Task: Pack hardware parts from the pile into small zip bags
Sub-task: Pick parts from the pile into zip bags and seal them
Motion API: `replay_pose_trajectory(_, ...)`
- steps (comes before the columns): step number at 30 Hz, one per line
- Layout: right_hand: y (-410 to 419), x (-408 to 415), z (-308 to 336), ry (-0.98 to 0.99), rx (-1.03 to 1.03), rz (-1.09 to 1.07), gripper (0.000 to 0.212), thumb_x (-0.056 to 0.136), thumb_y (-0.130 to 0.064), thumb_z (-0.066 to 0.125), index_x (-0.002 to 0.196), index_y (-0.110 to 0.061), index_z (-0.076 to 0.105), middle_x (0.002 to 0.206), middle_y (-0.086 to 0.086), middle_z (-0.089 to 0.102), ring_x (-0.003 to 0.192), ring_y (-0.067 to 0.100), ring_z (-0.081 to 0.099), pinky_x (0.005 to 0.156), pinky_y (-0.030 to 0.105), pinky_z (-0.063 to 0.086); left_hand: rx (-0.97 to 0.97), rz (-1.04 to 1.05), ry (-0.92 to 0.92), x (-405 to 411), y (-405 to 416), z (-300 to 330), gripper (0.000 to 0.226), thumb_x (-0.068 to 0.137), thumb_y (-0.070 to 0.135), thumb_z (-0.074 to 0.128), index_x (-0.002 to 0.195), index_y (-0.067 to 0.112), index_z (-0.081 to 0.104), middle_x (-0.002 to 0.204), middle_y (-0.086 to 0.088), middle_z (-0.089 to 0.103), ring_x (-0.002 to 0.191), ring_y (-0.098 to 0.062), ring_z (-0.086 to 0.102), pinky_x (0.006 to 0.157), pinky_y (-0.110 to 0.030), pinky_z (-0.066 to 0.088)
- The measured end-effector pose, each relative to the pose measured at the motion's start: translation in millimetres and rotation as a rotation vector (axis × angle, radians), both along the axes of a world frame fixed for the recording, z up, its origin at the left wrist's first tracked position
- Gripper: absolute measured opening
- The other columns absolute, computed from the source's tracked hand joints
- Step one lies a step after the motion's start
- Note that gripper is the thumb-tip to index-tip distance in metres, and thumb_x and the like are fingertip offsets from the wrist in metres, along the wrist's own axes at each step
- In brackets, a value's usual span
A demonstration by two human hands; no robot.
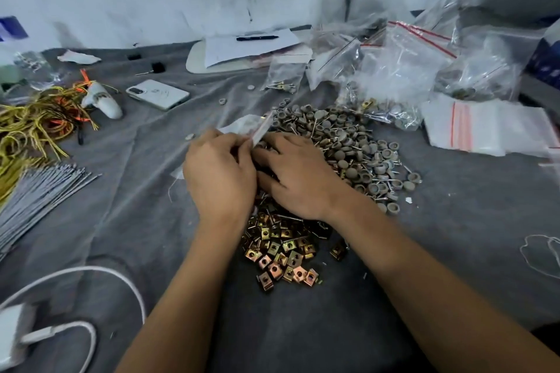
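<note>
Left hand: just left of frame centre, fingers curled round the mouth of a small zip bag, pinching it near the red seal strip.
Right hand: just beside the left at 3 o'clock, palm down on the pile, fingers bent into the parts; grasping something or merely raking, cannot tell, fingertips hidden.
Zip bag: clear film, red-striped top, rising toward 12 o'clock from the left hand; contents not readable.
Grey capped parts: main heap at 1 to 2 o'clock of the hands, round caps on thin pins, loosely tangled.
Brass clips: second heap at 6 o'clock of the hands, between the forearms, square and folded.
Spare bags: flat stack at 3 o'clock, well apart from the hands.
Filled bags: crumpled heap at 1 o'clock, behind the grey heap.
Desk: covered with grey cloth, creased.
Elsewhere: phone at 10 o'clock; yellow wires and grey rods at 9 o'clock; white cable at 7 o'clock; pen on paper at 12 o'clock.
Handling, bag: probably very light, limp and slippery; best pinched at the stiffer seal lips, one lip per side, to keep the mouth open.
Handling, parts: likely small, hard, light singly; pins liable to snag each other and prick the film, so best taken by the caps, a few at a time.
Handling, clips: edges probably sharp; take by the flat faces.
</note>
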State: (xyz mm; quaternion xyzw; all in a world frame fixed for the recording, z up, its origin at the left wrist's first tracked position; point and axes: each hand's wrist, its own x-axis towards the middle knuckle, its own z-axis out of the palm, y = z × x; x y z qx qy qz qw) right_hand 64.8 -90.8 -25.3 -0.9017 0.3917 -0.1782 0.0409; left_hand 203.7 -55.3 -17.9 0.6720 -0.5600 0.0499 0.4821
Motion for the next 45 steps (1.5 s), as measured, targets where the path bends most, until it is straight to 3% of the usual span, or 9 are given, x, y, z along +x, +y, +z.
replay_pose_trajectory(4,1.2,1.3,-1.5,-0.21,0.046,0.039,0.032,0.102,-0.032,0.055,0.128,-0.022,0.071,0.135,0.001,0.06,0.126,0.025,0.052,0.108,0.045,0.04,0.022,-0.056,0.322,2.2,-0.3,-8.8,0.004,0.084,0.018,0.081,0.084,0.021,0.083,0.077,0.007,0.076,0.072,-0.012,0.071,0.074,-0.042,0.059)
replay_pose_trajectory(9,-1.9,-4.1,-3.3,-0.49,0.102,0.052,0.015,0.092,-0.013,0.074,0.106,-0.013,0.081,0.124,0.001,0.072,0.113,0.019,0.066,0.098,0.042,0.052,0.084,-0.085,0.677,5.0,-6.7,-15.5,0.012,0.072,0.029,0.086,0.068,0.02,0.078,0.066,-0.004,0.075,0.064,-0.034,0.073,0.064,-0.057,0.062)
replay_pose_trajectory(14,-3.8,-7.1,-2.8,-0.55,-0.037,-0.023,0.011,0.088,-0.016,0.079,0.097,-0.01,0.08,0.098,0.002,0.075,0.09,0.017,0.068,0.086,0.04,0.055,0.172,-0.231,0.868,8.2,-8.0,-17.1,0.03,0.082,0.01,0.087,0.057,0.017,0.071,0.061,-0.007,0.069,0.057,-0.02,0.063,0.058,-0.032,0.052)
replay_pose_trajectory(19,-5.0,-7.5,-3.2,-0.549,-0.179,-0.09,0.011,0.088,-0.024,0.08,0.092,-0.014,0.08,0.093,-0.004,0.076,0.096,0.019,0.062,0.087,0.051,0.048,0.241,-0.314,0.825,7.8,-5.0,-11.4,0.019,0.1,0.009,0.067,0.082,0.007,0.068,0.057,-0.004,0.061,0.045,-0.013,0.055,0.045,-0.025,0.047)
replay_pose_trajectory(22,-4.8,-7.6,-2.0,-0.64,-0.197,-0.065,0.009,0.09,-0.017,0.077,0.094,-0.009,0.079,0.091,0.0,0.075,0.09,0.018,0.062,0.084,0.042,0.051,0.268,-0.315,0.866,8.6,-4.4,-9.5,0.017,0.103,0.004,0.059,0.091,0.001,0.071,0.06,-0.005,0.067,0.045,-0.01,0.058,0.045,-0.021,0.051)
replay_pose_trajectory(29,-3.5,-10.8,-0.8,-0.736,-0.07,-0.074,0.015,0.099,-0.009,0.062,0.108,-0.009,0.073,0.093,-0.003,0.073,0.083,0.004,0.065,0.074,0.024,0.052,0.201,-0.352,0.911,5.9,-5.1,-7.4,0.003,0.091,-0.003,0.074,0.089,-0.002,0.075,0.057,-0.003,0.067,0.042,-0.005,0.056,0.042,-0.017,0.046)
replay_pose_trajectory(33,-6.2,-10.5,0.6,-0.671,-0.033,-0.09,0.012,0.098,-0.015,0.068,0.103,-0.009,0.078,0.095,0.001,0.074,0.089,0.012,0.066,0.082,0.019,0.048,0.137,-0.441,0.885,-0.4,-3.7,-9.3,0.009,0.083,-0.003,0.082,0.081,0.001,0.074,0.058,-0.006,0.069,0.044,-0.009,0.058,0.044,-0.018,0.046)
replay_pose_trajectory(40,-3.4,-9.5,3.1,-0.716,0.091,-0.089,0.021,0.096,-0.03,0.071,0.09,-0.013,0.08,0.079,-0.006,0.069,0.075,0.006,0.063,0.069,0.023,0.048,0.103,-0.455,0.705,-5.3,-3.4,-15.2,0.011,0.086,0.0,0.081,0.079,0.002,0.073,0.071,-0.012,0.074,0.059,-0.016,0.069,0.054,-0.024,0.056)
replay_pose_trajectory(45,-6.1,-12.5,2.6,-0.752,0.147,-0.124,0.022,0.099,-0.023,0.068,0.084,-0.01,0.078,0.075,-0.001,0.068,0.074,0.015,0.063,0.068,0.033,0.049,0.164,-0.534,0.792,-6.3,-1.9,-13.3,0.008,0.088,-0.006,0.076,0.084,0.0,0.075,0.065,-0.013,0.072,0.051,-0.018,0.064,0.05,-0.027,0.057)
